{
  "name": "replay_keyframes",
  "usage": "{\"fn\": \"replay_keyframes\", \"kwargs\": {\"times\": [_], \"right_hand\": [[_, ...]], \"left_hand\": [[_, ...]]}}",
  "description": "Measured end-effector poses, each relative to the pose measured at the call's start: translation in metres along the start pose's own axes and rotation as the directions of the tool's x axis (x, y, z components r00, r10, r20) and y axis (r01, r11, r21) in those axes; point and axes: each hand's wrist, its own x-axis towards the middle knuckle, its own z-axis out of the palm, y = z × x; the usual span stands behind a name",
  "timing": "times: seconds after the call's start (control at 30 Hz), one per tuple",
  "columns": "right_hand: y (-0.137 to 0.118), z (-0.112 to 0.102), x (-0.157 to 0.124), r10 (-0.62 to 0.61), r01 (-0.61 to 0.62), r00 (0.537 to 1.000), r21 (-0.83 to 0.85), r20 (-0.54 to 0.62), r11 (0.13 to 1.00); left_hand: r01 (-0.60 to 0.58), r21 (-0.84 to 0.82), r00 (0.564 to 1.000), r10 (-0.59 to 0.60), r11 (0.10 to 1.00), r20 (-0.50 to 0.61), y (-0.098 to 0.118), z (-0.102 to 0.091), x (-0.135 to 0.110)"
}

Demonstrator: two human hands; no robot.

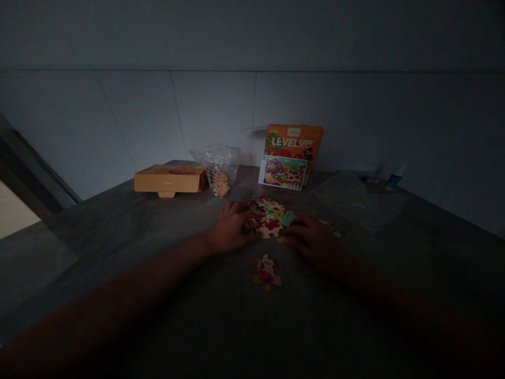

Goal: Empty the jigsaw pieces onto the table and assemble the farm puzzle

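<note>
A partly joined colourful jigsaw cluster (271, 216) lies on the dark grey table (158, 295). My left hand (230, 227) rests palm down against its left edge, fingers bent over the pieces. My right hand (313, 241) presses on the cluster's right side, fingers curled on the pieces. A small separate group of joined pieces (267, 271) lies nearer me, between my forearms, touched by neither hand. The scene is very dim.
An orange puzzle box lid (294, 150) leans on the wall behind, with a picture card in front. An orange box tray (170, 179) sits at back left beside a clear bag of pieces (219, 168). A clear plastic sheet (357, 200) and a small bottle (394, 180) lie at right.
</note>
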Motion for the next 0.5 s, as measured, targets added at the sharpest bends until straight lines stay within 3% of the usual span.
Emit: {"fn": "replay_keyframes", "kwargs": {"times": [0.27,0.5], "right_hand": [[-0.0016,0.0012,-0.0005,-0.020,0.019,1.000,-0.014,-0.015,1.000],[-0.0026,0.0016,-0.0005,-0.064,0.063,0.998,-0.038,-0.017,0.997]], "left_hand": [[-0.036,-0.040,0.998,0.034,0.999,-0.043,-0.0017,0.0023,0.0019],[-0.143,-0.143,0.981,0.121,0.979,-0.154,0.0045,-0.0040,0.0017]]}}
